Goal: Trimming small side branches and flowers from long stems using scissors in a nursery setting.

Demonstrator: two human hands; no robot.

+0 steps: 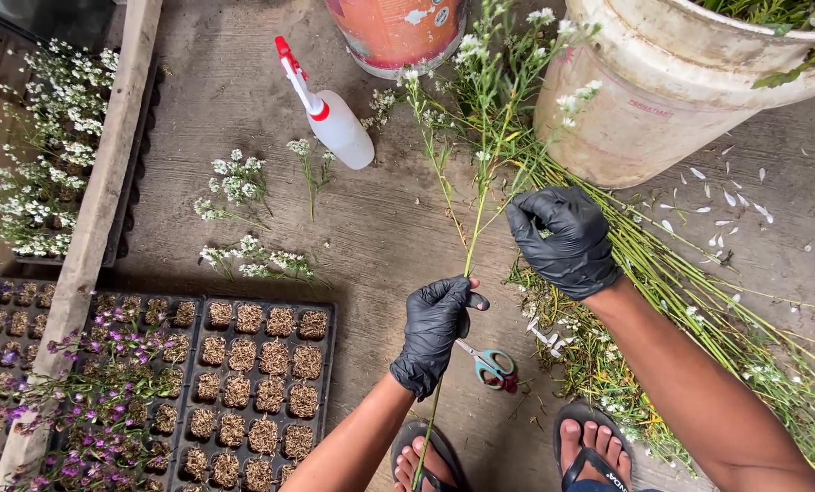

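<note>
Sandalled feet (517, 456) stand on the concrete just under the gloved hands. Left hand (435, 333) clenches a long green flower stem (474, 232) low down; right hand (562, 239) closes around stems higher up. Teal-handled scissors (491, 364) lie between the hands. Seedling tray (243, 383), spray bottle (334, 123), cut white sprigs (257, 260), and a white bucket (662, 91) ring them.

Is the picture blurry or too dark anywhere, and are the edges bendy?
Head view: soft, even daylight, no glare; the left hand in a black glove and thin green flower stem look sharp. The long grey wooden plank leans and the big white plastic bucket bulges, bent by the wide lens. Top-left corner is shadowy.
</note>
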